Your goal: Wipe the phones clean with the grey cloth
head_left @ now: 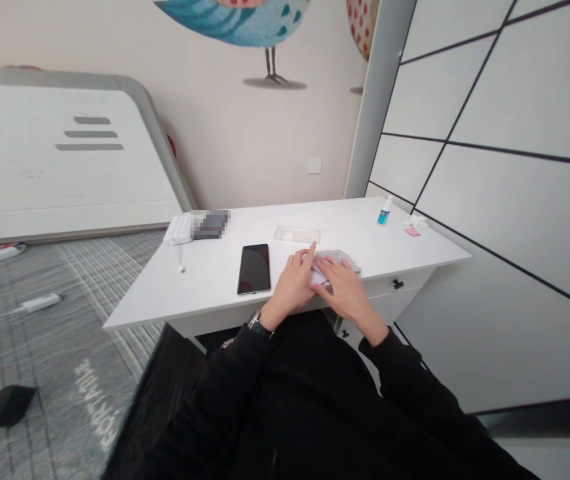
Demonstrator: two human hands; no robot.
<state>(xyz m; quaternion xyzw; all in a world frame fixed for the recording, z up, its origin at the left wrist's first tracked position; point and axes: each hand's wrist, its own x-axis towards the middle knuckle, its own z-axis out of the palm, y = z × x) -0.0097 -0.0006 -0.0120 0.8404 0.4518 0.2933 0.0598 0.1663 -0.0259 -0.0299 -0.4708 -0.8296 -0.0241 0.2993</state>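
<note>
- Grey cloth (341, 256): soft, matte, flat and irregular in outline. Lies on the desk (205, 277) near its front edge, mostly under the right hand.
- Pale lilac-white piece (319, 277): thin, sheet-like, between the hands; material too small to call.
- Left hand (292, 285): fingers mostly straight, index extended, beside the pale piece. Can't tell if it's pinching anything.
- Right hand (343, 288): palm down, fingers spread a little over cloth and pale piece. Can't tell whether it grips or just presses.
- Phone (253, 269): rectangular slab, glossy black face, thin light rim, flat, left of the left hand. Lower end is near the front edge.
- Clear tray (297, 234): shallow, transparent, long rectangle, just beyond the fingertips.
- Spray bottle (384, 212): small, white top, blue-green label, upright towards the far right.
- Crumpled white tissue (417, 222) and flat pink slip (413, 232): near the right edge.
- Desk: smooth white top, straight edges. Room for moving: bare strip from cloth to bottle; wider stretch left of the phone, with a white earbud (181, 269) in it.
- Front edge runs right under the wrists; wardrobe panels (505, 220) bound the right side.
</note>
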